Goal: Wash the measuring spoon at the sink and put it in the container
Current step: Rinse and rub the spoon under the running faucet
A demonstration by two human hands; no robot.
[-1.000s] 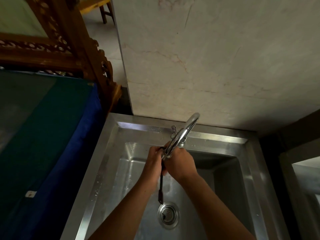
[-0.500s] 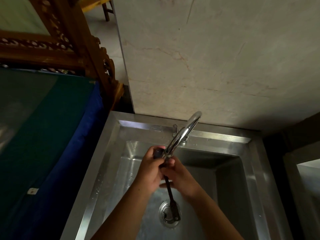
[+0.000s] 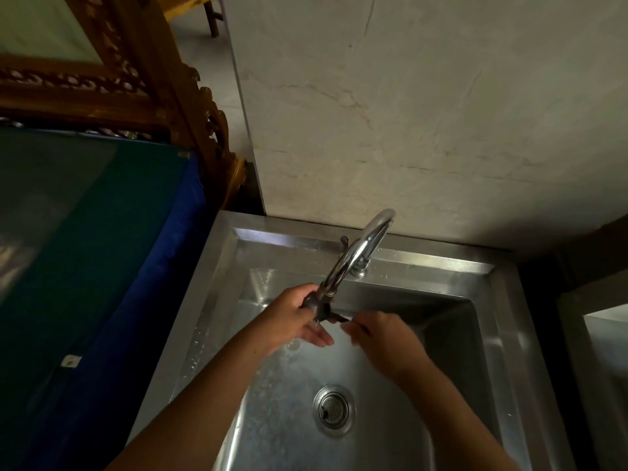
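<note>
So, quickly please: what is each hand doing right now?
Left hand: closed on the bowl end of the measuring spoon, under the tap.
Right hand: closed on the spoon's handle end.

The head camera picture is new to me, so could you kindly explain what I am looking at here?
It is filmed from a camera on a person's head, looking down at their own bare arms over a steel sink. The left hand and right hand hold a dark measuring spoon between them, just under the spout of the curved tap. The drain lies below. To the left is a blue and green cover. No container is in view.
</note>
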